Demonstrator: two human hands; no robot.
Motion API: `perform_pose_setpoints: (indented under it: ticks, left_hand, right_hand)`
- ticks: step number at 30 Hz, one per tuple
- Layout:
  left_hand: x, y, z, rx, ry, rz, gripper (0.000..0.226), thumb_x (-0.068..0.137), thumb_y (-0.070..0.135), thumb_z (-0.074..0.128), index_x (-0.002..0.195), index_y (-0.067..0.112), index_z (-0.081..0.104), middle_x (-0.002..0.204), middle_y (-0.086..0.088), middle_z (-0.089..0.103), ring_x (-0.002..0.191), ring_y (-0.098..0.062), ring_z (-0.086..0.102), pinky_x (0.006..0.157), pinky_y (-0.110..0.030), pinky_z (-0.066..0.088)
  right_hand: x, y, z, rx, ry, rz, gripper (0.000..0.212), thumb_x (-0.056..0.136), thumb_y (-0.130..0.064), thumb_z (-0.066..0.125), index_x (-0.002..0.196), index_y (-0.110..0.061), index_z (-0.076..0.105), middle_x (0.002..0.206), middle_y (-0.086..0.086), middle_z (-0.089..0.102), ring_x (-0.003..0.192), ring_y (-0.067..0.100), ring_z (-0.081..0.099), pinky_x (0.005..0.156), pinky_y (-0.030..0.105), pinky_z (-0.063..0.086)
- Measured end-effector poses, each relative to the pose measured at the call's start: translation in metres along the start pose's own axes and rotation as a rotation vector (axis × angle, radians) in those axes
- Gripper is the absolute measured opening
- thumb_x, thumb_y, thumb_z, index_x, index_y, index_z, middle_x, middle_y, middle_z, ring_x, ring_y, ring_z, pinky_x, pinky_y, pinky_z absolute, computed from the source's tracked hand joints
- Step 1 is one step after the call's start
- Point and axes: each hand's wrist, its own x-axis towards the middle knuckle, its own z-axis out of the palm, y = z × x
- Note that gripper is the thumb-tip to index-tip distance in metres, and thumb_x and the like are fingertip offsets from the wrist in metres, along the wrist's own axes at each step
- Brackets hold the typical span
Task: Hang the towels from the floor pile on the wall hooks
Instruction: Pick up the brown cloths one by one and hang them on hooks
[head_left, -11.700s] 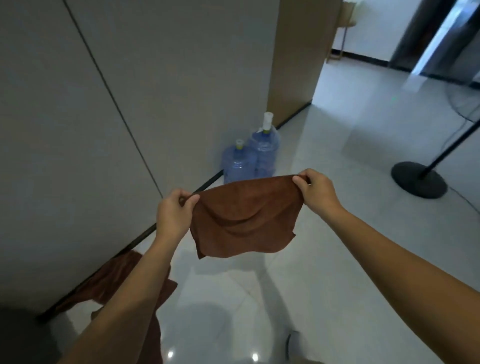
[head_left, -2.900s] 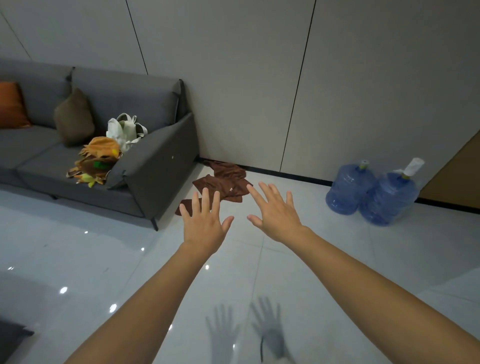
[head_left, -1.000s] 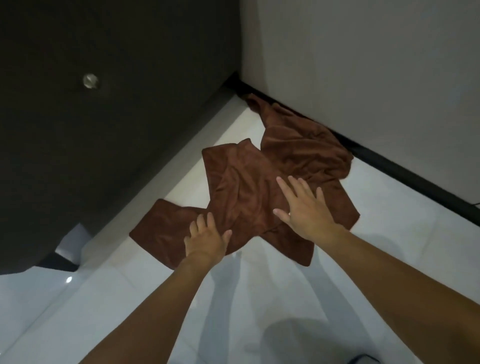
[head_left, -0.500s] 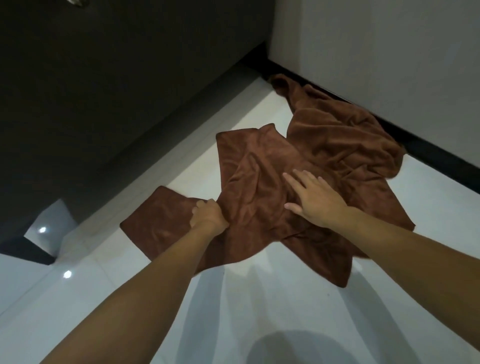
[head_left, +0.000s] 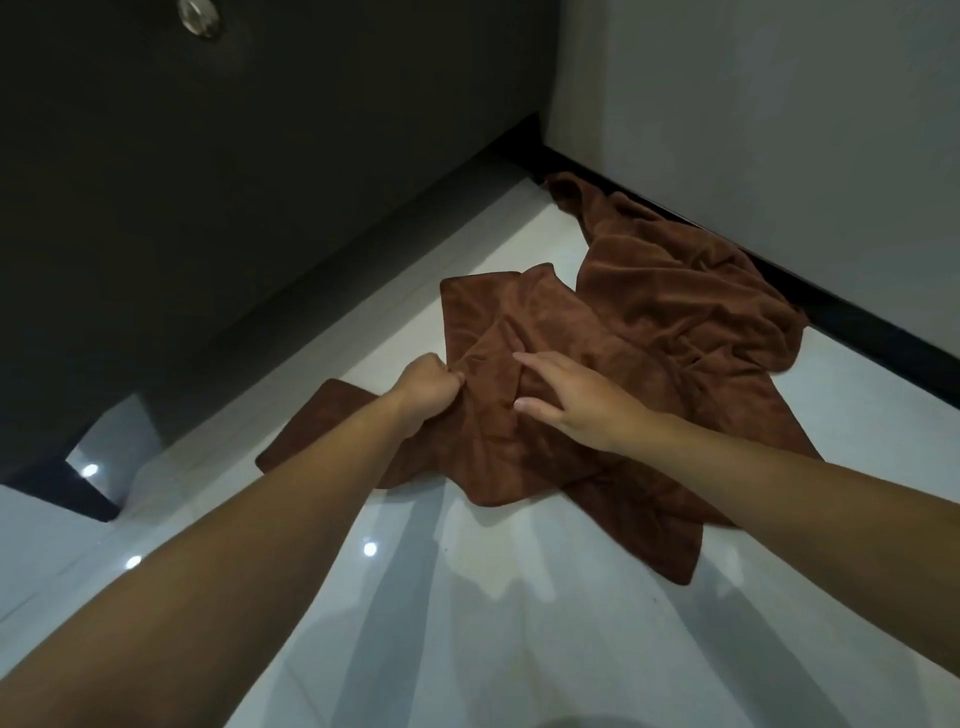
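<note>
Floor (head_left: 519, 623); towel pile (head_left: 649, 312) runs wallward; left hand (head_left: 428, 387) pinches it.

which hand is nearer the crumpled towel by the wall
Right. The right hand is just short of the crumpled towel; the left hand grips the middle towel, farther away.

Glossy pale floor (head_left: 467, 634) meets dark furniture (head_left: 218, 197) at left, grey wall (head_left: 779, 104) with black skirting (head_left: 862, 335) behind.
</note>
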Motion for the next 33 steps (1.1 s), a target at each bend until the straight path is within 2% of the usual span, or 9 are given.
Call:
perform_pose_setpoints:
  ticks: [3, 5, 10, 12, 15, 17, 24, 28, 33]
  left_hand:
    - [-0.005, 0.021, -0.013, -0.111, -0.005, 0.087, 0.020, 0.101, 0.029, 0.048, 0.097, 0.012, 0.056, 0.088, -0.004, 0.060, 0.074, -0.014, 0.055, 0.059, -0.026, 0.039]
    - [-0.009, 0.032, -0.019, -0.182, -0.046, 0.187, 0.015, 0.100, 0.029, 0.051, 0.096, 0.015, 0.053, 0.090, -0.005, 0.061, 0.078, -0.017, 0.056, 0.067, -0.028, 0.045]
    - [-0.023, 0.055, -0.021, -0.340, -0.205, 0.362, 0.012, 0.098, 0.025, 0.056, 0.093, 0.013, 0.056, 0.081, 0.000, 0.062, 0.072, -0.011, 0.058, 0.064, -0.020, 0.050]
    - [-0.025, 0.060, -0.023, -0.450, -0.235, 0.353, 0.014, 0.097, 0.025, 0.058, 0.088, 0.014, 0.059, 0.081, -0.003, 0.065, 0.074, -0.014, 0.061, 0.071, -0.027, 0.053]
    - [-0.025, 0.064, -0.028, -0.538, -0.201, 0.321, 0.017, 0.095, 0.026, 0.061, 0.088, 0.011, 0.063, 0.085, -0.007, 0.067, 0.080, -0.020, 0.063, 0.080, -0.034, 0.055]
    - [-0.026, 0.066, -0.031, -0.567, -0.183, 0.317, 0.019, 0.095, 0.026, 0.061, 0.089, 0.009, 0.063, 0.083, -0.006, 0.067, 0.080, -0.020, 0.063, 0.075, -0.030, 0.055]
    - [-0.028, 0.069, -0.028, -0.135, -0.084, 0.519, 0.053, 0.082, 0.055, 0.067, 0.122, 0.025, 0.051, 0.117, 0.005, 0.059, 0.107, -0.011, 0.059, 0.090, -0.027, 0.051]
    - [-0.028, 0.068, -0.011, 0.084, 0.326, 0.654, 0.056, 0.086, 0.055, 0.063, 0.129, 0.024, 0.047, 0.126, 0.005, 0.042, 0.121, -0.013, 0.037, 0.101, -0.030, 0.036]
    - [-0.038, 0.065, 0.009, -0.112, -0.031, 0.348, 0.053, 0.084, 0.057, 0.063, 0.116, 0.017, 0.049, 0.104, 0.002, 0.059, 0.095, -0.016, 0.060, 0.085, -0.035, 0.054]
  right_hand:
    - [0.005, -0.009, -0.009, 0.111, 0.094, -0.026, 0.060, 0.092, -0.047, 0.056, 0.145, -0.024, 0.038, 0.145, -0.003, 0.042, 0.132, 0.014, 0.042, 0.109, 0.027, 0.035]
    - [0.008, -0.013, -0.019, 0.180, 0.148, -0.024, 0.064, 0.090, -0.045, 0.060, 0.146, -0.025, 0.036, 0.147, -0.002, 0.040, 0.134, 0.013, 0.038, 0.109, 0.025, 0.032]
    - [0.005, -0.015, -0.041, 0.276, 0.041, -0.039, 0.076, 0.085, -0.045, 0.066, 0.149, -0.029, 0.028, 0.149, -0.007, 0.037, 0.134, 0.006, 0.035, 0.111, 0.024, 0.030]
    - [0.002, -0.016, -0.045, 0.300, 0.034, -0.027, 0.062, 0.085, -0.043, 0.066, 0.139, -0.024, 0.045, 0.131, -0.013, 0.051, 0.120, 0.002, 0.048, 0.102, 0.020, 0.038]
    - [0.003, -0.016, -0.048, 0.282, 0.099, -0.024, 0.014, 0.087, -0.039, 0.066, 0.095, -0.029, 0.060, 0.093, -0.020, 0.061, 0.085, -0.008, 0.056, 0.079, 0.015, 0.040]
    - [0.004, -0.015, -0.053, 0.352, 0.112, 0.001, 0.018, 0.087, -0.037, 0.067, 0.091, -0.021, 0.064, 0.087, -0.010, 0.065, 0.081, 0.000, 0.060, 0.074, 0.020, 0.046]
    - [0.015, -0.023, -0.070, 0.529, 0.438, 0.179, 0.033, 0.089, -0.041, 0.064, 0.093, -0.009, 0.067, 0.089, 0.006, 0.069, 0.081, 0.014, 0.062, 0.073, 0.030, 0.050]
    - [0.024, -0.018, -0.074, 0.615, 0.602, 0.304, 0.034, 0.091, -0.046, 0.060, 0.096, -0.012, 0.064, 0.093, 0.002, 0.068, 0.088, 0.015, 0.064, 0.077, 0.029, 0.052]
    - [0.027, 0.002, -0.072, 0.758, 0.682, 0.397, 0.032, 0.092, -0.043, 0.059, 0.102, -0.012, 0.061, 0.100, 0.004, 0.067, 0.095, 0.019, 0.065, 0.083, 0.033, 0.055]
